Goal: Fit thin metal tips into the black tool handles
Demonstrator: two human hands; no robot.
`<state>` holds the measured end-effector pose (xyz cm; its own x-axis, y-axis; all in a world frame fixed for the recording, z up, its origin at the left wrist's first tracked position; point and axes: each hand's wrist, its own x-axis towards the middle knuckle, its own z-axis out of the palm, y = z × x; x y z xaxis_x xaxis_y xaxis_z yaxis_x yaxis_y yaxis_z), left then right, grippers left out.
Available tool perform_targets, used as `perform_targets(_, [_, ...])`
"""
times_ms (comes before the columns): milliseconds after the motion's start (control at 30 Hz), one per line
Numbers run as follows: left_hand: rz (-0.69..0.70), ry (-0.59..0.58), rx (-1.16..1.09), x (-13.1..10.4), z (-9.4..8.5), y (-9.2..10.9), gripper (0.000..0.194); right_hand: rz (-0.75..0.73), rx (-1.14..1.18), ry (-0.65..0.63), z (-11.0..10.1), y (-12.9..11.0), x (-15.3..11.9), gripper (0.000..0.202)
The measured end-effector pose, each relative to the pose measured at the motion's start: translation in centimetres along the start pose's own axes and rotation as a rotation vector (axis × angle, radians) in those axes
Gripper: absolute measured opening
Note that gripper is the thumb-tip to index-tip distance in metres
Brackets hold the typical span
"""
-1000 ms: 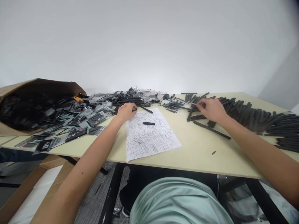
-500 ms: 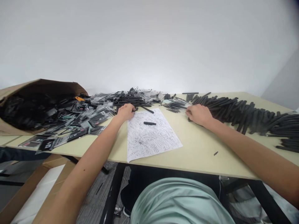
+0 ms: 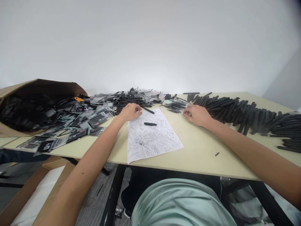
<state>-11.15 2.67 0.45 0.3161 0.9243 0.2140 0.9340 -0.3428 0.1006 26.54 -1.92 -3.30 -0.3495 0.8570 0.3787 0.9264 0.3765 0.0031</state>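
My left hand (image 3: pixel 130 112) rests over the top left corner of a scribbled sheet of paper (image 3: pixel 154 138), fingers curled in. Its fingertips come close to a black pen (image 3: pixel 148 110) at the sheet's upper edge; what they hold, if anything, is hidden. A short black pen or cap (image 3: pixel 150 124) lies on the paper. My right hand (image 3: pixel 197 115) is over the table with thumb and fingers bent together, just right of a bundle of thin dark pen refills (image 3: pixel 176 105). Anything inside its grip is too small to make out.
Many black pens (image 3: pixel 246 114) lie in a long row at right. Plastic-packed pens (image 3: pixel 98 117) spill leftward from a brown carton (image 3: pixel 39 82). More black pens (image 3: pixel 129 101) lie behind my left hand. A small dark piece (image 3: pixel 217 154) sits near the table's (image 3: pixel 199 157) front edge.
My left hand has shifted slightly right, onto the paper and closer to the pen. My right hand has moved a little left, towards the refills; the dark thing beneath its fingers no longer shows.
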Motion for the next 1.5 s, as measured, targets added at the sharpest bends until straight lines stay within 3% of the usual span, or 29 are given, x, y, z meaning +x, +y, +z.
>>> perform_targets(167, [0.238,0.019,-0.108,-0.5,0.2,1.7,0.030,0.026,-0.002,-0.049,0.2,-0.2,0.2,0.021])
perform_targets(400, [0.306,0.015,-0.109,-0.8,0.5,2.5,0.030,0.087,-0.007,-0.031,0.4,0.1,0.2,0.016])
perform_targets(567, [0.390,-0.034,-0.237,-0.9,0.1,3.0,0.026,0.113,0.012,-0.065,0.3,-0.1,0.2,0.017])
perform_targets(733, [0.389,-0.070,-0.327,-1.1,-0.4,3.3,0.024,0.123,-0.009,-0.130,0.0,-0.3,0.3,0.018])
perform_targets(1067, [0.476,-0.356,-0.443,-2.1,-1.3,5.0,0.042,0.022,-0.092,-0.183,-0.2,-1.0,0.3,0.020])
perform_targets(1267, [0.500,-0.389,-0.469,-2.0,-0.8,5.0,0.028,-0.060,-0.104,-0.192,-0.1,-1.1,0.2,0.020])
perform_targets(1500, [0.431,-0.252,-0.516,-2.4,-0.5,5.8,0.028,-0.148,-0.054,-0.142,-0.7,-2.6,-0.6,0.022])
